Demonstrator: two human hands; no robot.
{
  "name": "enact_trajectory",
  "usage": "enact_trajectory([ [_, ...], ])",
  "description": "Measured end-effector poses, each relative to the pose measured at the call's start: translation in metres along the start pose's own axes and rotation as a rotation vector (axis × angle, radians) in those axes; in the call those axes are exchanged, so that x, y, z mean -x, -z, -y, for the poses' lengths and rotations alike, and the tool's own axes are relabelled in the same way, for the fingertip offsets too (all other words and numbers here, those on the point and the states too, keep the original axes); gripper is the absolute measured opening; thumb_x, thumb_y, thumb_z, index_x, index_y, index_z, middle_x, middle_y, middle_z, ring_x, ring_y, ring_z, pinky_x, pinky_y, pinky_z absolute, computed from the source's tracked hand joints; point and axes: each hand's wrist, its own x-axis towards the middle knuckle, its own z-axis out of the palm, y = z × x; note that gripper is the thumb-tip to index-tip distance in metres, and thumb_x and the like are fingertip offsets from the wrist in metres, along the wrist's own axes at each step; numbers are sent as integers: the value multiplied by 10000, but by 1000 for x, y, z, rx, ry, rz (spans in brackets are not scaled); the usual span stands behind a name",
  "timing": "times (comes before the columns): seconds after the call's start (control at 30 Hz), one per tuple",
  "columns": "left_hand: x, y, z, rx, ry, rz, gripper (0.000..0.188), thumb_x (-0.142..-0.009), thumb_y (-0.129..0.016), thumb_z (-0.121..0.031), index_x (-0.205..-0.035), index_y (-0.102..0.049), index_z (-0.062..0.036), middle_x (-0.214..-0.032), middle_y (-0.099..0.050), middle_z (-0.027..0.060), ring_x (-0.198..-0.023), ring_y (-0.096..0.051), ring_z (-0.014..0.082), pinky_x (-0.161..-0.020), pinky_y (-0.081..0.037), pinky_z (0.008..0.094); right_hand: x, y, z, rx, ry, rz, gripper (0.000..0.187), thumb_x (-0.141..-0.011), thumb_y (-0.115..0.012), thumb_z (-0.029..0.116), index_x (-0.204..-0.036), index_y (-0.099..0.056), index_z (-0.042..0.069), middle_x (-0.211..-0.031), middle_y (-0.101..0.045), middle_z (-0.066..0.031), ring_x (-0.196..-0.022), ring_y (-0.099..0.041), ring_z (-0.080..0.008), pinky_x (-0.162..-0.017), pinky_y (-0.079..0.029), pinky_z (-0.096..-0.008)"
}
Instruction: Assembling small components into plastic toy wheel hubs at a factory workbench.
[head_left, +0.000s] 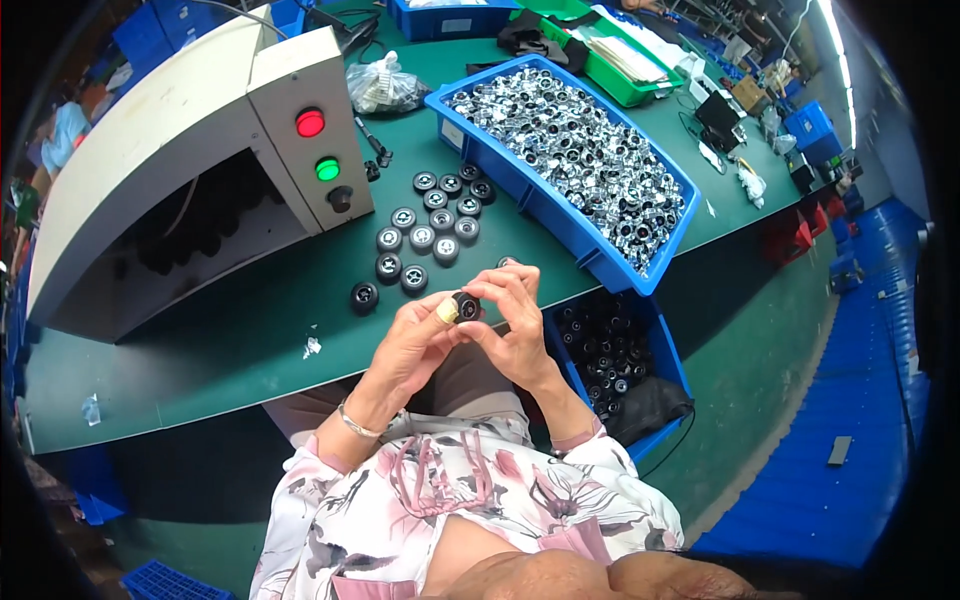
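Observation:
Between my two hands, just over the table's front edge, is a small black wheel (467, 307) with its hub facing up. My left hand (408, 345) is closed on its left side, with yellow tape wrapped round one digit. Thumb and fingers of my right hand (515, 318) grip the other side. Beyond them several similar black wheels (421, 238) with silvery hubs lie loosely grouped on the green table (240, 345). Another wheel (508, 262) shows partly behind my right fingers.
A pale machine (285, 85) with a red light, a green light and a knob stands at left. A blue bin (545, 215) full of clear, shiny parts sits at right. Below the edge, another blue bin (672, 350) holds black wheels. A plastic bag (385, 85) lies behind.

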Motion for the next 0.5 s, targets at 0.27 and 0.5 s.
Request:
enact_trajectory([
  [0.27, 7, -12, 12, 71, -70, -33, 370, -981, -670, -255, -1242, -619, 2, -1113, -661, 35, -992, -615, 86, -890, -489, 252, 1, -1, 4, -5, 50, 36, 456, -730, -821, 229, -1126, -684, 48, -1102, -622, -103, -1074, -537, -314, -1009, -413, -494],
  [0.5, 5, -4, 15, -148, -171, -68, 380, -964, -691, -184, -1256, -591, 38, -1156, -640, 58, -1051, -606, 112, -926, -499, 272, 2, -2, 5, -120, 2, -11, 457, -713, -829, 174, -1127, -685, 46, -1092, -627, -101, -1045, -546, -313, -981, -437, -457],
])
